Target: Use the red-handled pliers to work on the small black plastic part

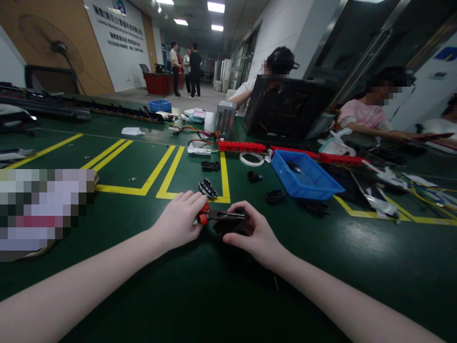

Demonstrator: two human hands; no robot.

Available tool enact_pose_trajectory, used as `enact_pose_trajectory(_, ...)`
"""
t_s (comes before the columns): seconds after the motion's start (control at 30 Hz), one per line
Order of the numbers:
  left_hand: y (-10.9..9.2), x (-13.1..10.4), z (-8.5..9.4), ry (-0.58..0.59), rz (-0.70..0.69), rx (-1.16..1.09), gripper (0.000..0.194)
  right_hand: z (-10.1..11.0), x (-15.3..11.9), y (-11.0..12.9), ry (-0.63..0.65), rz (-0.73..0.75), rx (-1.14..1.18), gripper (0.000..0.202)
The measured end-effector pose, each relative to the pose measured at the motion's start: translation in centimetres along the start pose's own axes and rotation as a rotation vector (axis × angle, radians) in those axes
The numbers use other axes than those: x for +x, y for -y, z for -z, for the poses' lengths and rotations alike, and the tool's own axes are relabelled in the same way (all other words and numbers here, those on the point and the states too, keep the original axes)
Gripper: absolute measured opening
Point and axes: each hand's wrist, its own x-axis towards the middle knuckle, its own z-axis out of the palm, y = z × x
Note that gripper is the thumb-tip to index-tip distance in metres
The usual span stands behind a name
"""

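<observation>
My left hand (183, 215) is closed round the red handles of a pair of long-nose pliers (217, 215). The jaws point right and lie against a black plastic part (223, 229). My right hand (255, 233) grips that part between thumb and fingers, just above the green table. Dark shade hides much of the part's shape and where the jaw tips touch it. Beyond my hands, a black part with silvery bits (207, 188) lies inside a yellow-taped box, with another small black part (210, 166) farther back.
A blue bin (307, 174) stands to the right, black pieces (275, 196) near it. Behind are a white tape ring (252, 158), red strips (243, 146) and a metal power supply (224, 119). A pixelated object (46, 209) lies left. People sit across the table (392, 252).
</observation>
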Motion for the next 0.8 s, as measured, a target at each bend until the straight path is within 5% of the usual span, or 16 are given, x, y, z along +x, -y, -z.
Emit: enact_pose_trajectory(0.8, -0.15, 0.01, 0.37, 0.053, 0.009, -0.201, 0.017, -0.16, -0.38, 0.32, -0.075, 0.132, -0.320, 0.040)
